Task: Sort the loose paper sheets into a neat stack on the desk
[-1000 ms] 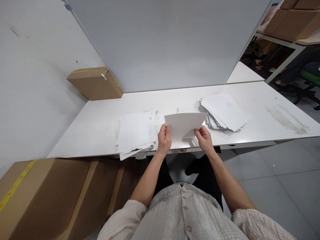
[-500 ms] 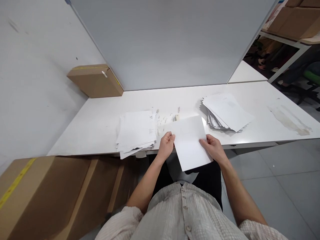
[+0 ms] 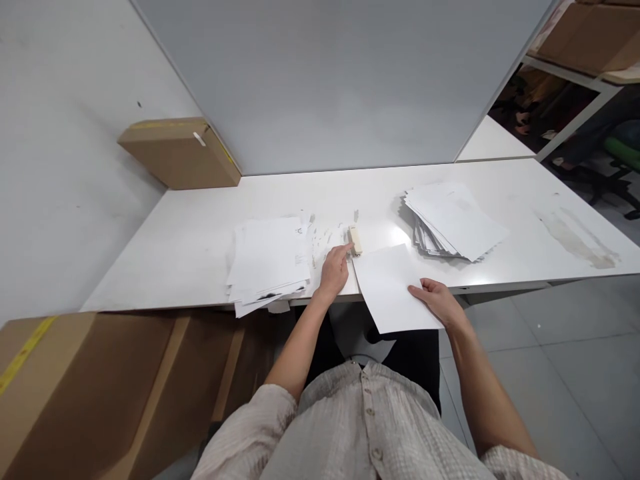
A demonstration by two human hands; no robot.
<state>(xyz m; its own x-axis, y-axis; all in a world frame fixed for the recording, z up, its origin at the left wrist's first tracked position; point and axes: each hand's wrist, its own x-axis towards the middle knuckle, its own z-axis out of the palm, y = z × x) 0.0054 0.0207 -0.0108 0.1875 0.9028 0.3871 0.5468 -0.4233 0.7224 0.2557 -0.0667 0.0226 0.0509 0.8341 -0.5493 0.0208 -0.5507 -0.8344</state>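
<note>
My right hand (image 3: 436, 301) pinches the right edge of a white sheet of paper (image 3: 390, 287) that hangs over the front edge of the white table (image 3: 200, 233). My left hand (image 3: 334, 270) has let go of the sheet and reaches forward, its index finger stretched out and touching a small cream stapler (image 3: 355, 240) lying on the table. A pile of white sheets (image 3: 267, 263) lies just left of that hand. A second, fanned pile of sheets (image 3: 453, 220) sits to the right.
A grey partition panel (image 3: 340, 80) stands along the table's back. A flat cardboard box (image 3: 177, 152) rests at the back left corner. Large cardboard boxes (image 3: 100, 387) stand on the floor at the left. Shelving with boxes (image 3: 585, 40) is at the far right.
The sheet, held up in both hands a second ago, came down flat. My left hand released it and moved forward to the stapler; my right hand shifted the sheet slightly right.
</note>
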